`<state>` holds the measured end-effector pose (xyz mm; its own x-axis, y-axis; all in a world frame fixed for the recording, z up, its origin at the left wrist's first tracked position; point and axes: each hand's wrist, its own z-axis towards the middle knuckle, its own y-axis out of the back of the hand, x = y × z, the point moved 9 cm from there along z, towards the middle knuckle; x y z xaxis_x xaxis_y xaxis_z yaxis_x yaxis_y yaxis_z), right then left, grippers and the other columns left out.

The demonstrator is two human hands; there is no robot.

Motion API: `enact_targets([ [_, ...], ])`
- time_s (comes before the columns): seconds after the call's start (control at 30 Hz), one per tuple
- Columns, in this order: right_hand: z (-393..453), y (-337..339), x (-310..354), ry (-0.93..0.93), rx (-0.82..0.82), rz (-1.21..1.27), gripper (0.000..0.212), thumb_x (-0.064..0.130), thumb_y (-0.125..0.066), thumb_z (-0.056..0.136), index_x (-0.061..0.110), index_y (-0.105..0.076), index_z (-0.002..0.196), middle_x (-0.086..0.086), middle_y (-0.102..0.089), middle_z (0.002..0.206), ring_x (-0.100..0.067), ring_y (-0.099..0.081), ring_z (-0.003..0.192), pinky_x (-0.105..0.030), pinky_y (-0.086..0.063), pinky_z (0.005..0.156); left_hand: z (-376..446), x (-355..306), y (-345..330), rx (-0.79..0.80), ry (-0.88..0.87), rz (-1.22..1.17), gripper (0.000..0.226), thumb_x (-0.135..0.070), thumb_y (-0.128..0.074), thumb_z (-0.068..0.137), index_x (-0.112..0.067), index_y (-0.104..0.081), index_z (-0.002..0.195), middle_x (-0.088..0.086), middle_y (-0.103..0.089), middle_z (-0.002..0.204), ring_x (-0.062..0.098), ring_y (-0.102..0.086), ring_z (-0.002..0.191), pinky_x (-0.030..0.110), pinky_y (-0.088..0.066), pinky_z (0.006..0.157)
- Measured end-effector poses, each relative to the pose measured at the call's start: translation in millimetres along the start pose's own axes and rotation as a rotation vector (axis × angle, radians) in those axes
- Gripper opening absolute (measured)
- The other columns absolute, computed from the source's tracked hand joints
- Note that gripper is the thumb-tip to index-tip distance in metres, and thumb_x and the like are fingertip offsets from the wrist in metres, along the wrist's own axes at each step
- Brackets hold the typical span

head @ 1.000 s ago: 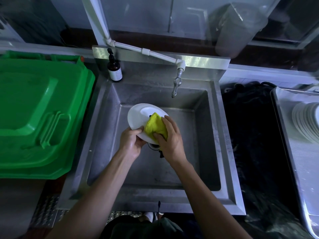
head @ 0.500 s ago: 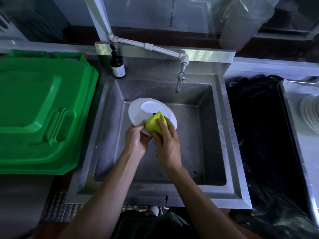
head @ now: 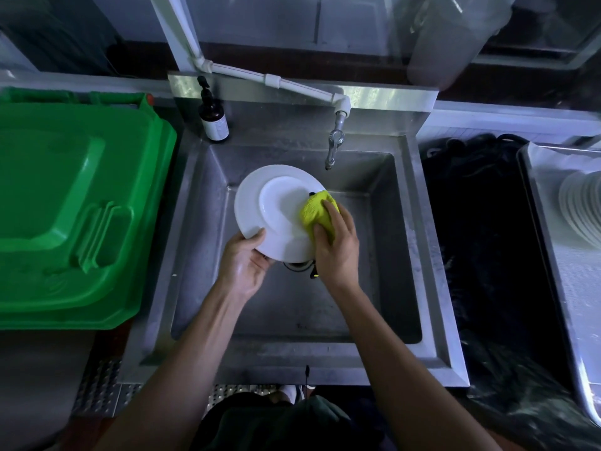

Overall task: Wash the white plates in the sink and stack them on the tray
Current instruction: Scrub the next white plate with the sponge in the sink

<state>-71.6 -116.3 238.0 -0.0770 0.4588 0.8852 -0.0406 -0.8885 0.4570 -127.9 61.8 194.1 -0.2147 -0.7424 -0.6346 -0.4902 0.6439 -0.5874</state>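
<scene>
left hand point(head: 244, 265) gripping plate point(head: 276, 209), right hand point(head: 336, 245) pressing sponge point(head: 313, 211)

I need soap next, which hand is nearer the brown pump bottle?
Left. The left hand grips the plate rim below the pump bottle; the right hand is farther right, under the tap.

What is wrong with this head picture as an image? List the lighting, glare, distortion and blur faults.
Head view: dim overall, the area right of the sink nearly black; the white plate is so bright its surface detail washes out; glare on the sink's back panel; wide-angle bending bows the green lid and tray at the edges; the stacked plates look soft; the hands read fairly sharp.
</scene>
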Motion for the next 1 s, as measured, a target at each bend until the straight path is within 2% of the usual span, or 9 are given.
enact_targets([
  [0.13,22,11,-3,-0.072,-0.042,0.028,0.049,0.011,-0.061,0.092,0.02,-0.056,0.139,0.002,-0.049,0.144,-0.015,-0.047,0.13,-0.025,-0.036,0.107,0,-4,2,0.077,0.004,0.069,0.036,-0.004,-0.057,0.087,-0.006,-0.064,0.122,0.012,-0.072,0.116,0.027,-0.07,0.104,0.041,-0.062,0.08],
  [0.27,38,17,1,-0.063,-0.027,0.018,0.048,0.011,-0.061,0.091,0.02,-0.058,0.138,0.002,-0.052,0.142,-0.015,-0.048,0.129,-0.026,-0.038,0.107,0,-3,5,0.142,0.031,0.117,0.038,-0.003,-0.059,0.086,-0.006,-0.064,0.123,0.014,-0.072,0.118,0.03,-0.07,0.105,0.04,-0.061,0.077],
  [0.37,47,17,3,-0.052,-0.002,-0.004,0.048,0.011,-0.061,0.09,0.02,-0.058,0.138,0.002,-0.052,0.141,-0.014,-0.048,0.127,-0.021,-0.036,0.103,1,-1,6,0.171,0.06,0.208,0.042,-0.003,-0.065,0.083,-0.004,-0.062,0.125,0.016,-0.072,0.117,0.033,-0.07,0.104,0.047,-0.062,0.076],
  [0.53,53,14,13,-0.017,0.028,-0.038,0.05,0.008,-0.058,0.09,0.019,-0.057,0.139,0.002,-0.051,0.142,-0.017,-0.049,0.127,-0.027,-0.039,0.106,-2,-1,3,0.192,0.093,0.314,0.043,-0.006,-0.066,0.077,-0.003,-0.066,0.119,0.018,-0.073,0.112,0.035,-0.07,0.098,0.054,-0.059,0.079],
  [0.6,54,11,19,0.018,0.056,-0.078,0.051,0.007,-0.058,0.09,0.021,-0.056,0.14,0.001,-0.049,0.144,-0.02,-0.048,0.128,-0.028,-0.038,0.106,-4,-1,1,0.199,0.101,0.329,0.042,-0.001,-0.068,0.075,-0.004,-0.068,0.117,0.018,-0.073,0.11,0.035,-0.07,0.095,0.053,-0.059,0.077],
  [0.73,53,-2,36,0.119,0.124,-0.149,0.054,0.005,-0.058,0.088,0.021,-0.056,0.139,-0.002,-0.048,0.146,-0.026,-0.046,0.13,-0.039,-0.041,0.107,-7,2,-1,0.182,0.108,0.345,0.044,-0.001,-0.066,0.076,0.0,-0.066,0.119,0.019,-0.073,0.109,0.037,-0.068,0.095,0.046,-0.06,0.072],
  [0.9,41,-20,64,0.3,0.208,-0.217,0.055,0.0,-0.061,0.084,0.013,-0.058,0.137,-0.008,-0.05,0.144,-0.033,-0.049,0.126,-0.04,-0.039,0.107,-6,4,-2,0.186,0.105,0.38,0.044,0.001,-0.073,0.072,-0.002,-0.068,0.115,0.015,-0.074,0.105,0.032,-0.07,0.093,0.044,-0.06,0.071],
  [1.0,30,-30,74,0.371,0.232,-0.227,0.054,-0.001,-0.06,0.084,0.012,-0.058,0.136,-0.008,-0.05,0.145,-0.033,-0.049,0.126,-0.04,-0.039,0.107,-4,2,-2,0.178,0.088,0.397,0.039,-0.005,-0.069,0.073,-0.002,-0.069,0.112,0.015,-0.074,0.105,0.031,-0.072,0.093,0.043,-0.06,0.071],
])
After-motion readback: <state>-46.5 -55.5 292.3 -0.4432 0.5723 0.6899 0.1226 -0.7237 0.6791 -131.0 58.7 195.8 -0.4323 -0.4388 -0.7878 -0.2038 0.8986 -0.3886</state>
